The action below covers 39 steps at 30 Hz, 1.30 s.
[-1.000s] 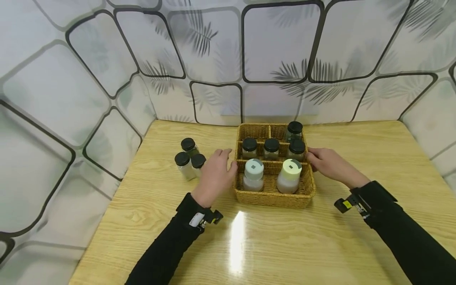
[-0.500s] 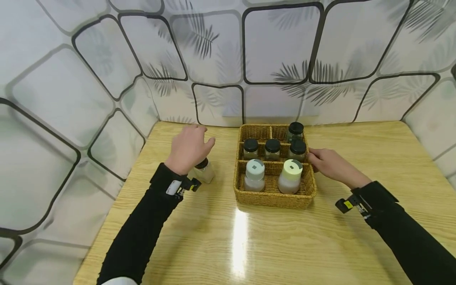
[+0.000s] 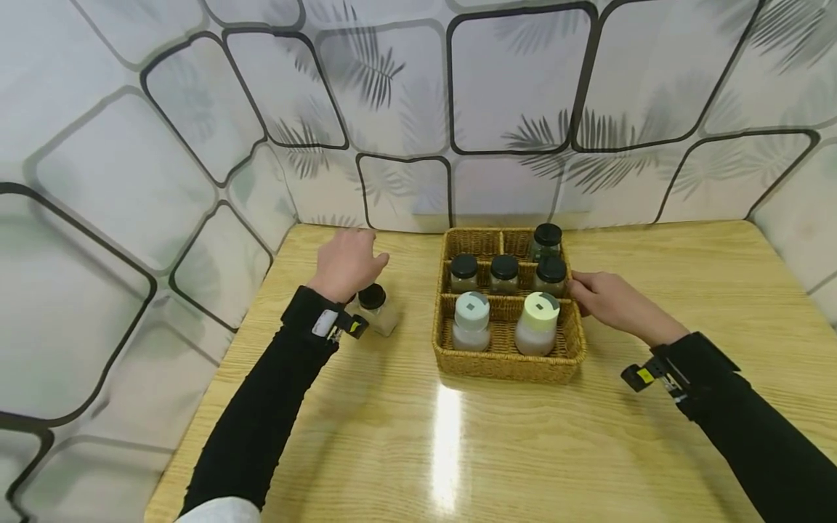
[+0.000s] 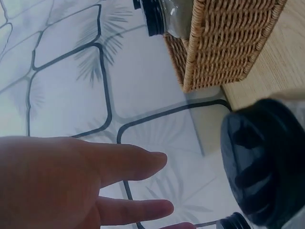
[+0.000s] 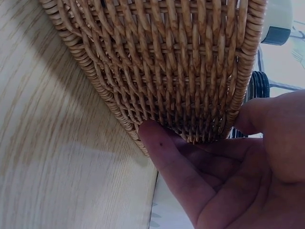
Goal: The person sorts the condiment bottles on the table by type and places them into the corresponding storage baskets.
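My left hand (image 3: 349, 263) is above the small group of jars left of the basket. In the left wrist view its fingers (image 4: 136, 210) are straight, apart from a jar's black lid (image 4: 259, 162). One black-lidded jar (image 3: 379, 312) with pale contents shows beside the wrist; another is mostly hidden behind the hand. My right hand (image 3: 611, 303) holds the right side of a woven basket (image 3: 503, 365). In the right wrist view the thumb is at the rim and a finger (image 5: 159, 143) presses the outer wall. Fingertips beyond the basket are hidden.
In the basket's front section stand a blue-lidded bottle (image 3: 471, 323) and a yellow-lidded bottle (image 3: 538, 325). Black-lidded jars (image 3: 504, 272) fill the middle row, with one more jar (image 3: 546, 240) at back right. Patterned cloth (image 3: 405, 192) borders the wooden table (image 3: 373, 436) behind.
My left hand has moved from the basket's left edge leftward to above the loose jars, staying nearly in place over the last half second. The right hand keeps its hold on the basket.
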### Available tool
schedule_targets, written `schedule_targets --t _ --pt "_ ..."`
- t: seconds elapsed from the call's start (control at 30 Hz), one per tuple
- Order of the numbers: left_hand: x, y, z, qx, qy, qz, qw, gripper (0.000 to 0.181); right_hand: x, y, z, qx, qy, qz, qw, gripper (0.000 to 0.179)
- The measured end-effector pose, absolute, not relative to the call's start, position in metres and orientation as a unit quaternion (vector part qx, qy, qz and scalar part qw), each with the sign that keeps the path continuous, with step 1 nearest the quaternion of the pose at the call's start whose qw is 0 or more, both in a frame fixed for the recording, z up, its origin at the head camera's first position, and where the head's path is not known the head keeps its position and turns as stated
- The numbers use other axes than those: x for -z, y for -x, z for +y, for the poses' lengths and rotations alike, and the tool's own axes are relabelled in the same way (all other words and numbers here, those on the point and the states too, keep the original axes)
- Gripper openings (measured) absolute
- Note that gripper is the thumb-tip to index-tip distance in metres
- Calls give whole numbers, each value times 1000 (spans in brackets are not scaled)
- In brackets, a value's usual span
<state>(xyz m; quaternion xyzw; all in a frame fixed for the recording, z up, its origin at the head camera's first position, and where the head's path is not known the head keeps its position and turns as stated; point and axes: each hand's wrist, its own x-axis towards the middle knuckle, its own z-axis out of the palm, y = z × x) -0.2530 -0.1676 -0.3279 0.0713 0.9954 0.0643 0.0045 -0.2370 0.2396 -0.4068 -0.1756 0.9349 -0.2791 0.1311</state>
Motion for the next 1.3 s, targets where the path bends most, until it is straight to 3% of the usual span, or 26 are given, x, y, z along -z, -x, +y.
schedule_targets --t 0.57,1.07,1.3 --pt "328 267 -182 -1 -51 995 84 18 407 237 242 289 178 930 137 42" --pt "333 273 -184 -28 -68 992 104 21 406 238 244 289 178 929 146 47" --pt "335 273 -185 -33 -83 992 87 18 406 238 243 291 177 928 148 45"
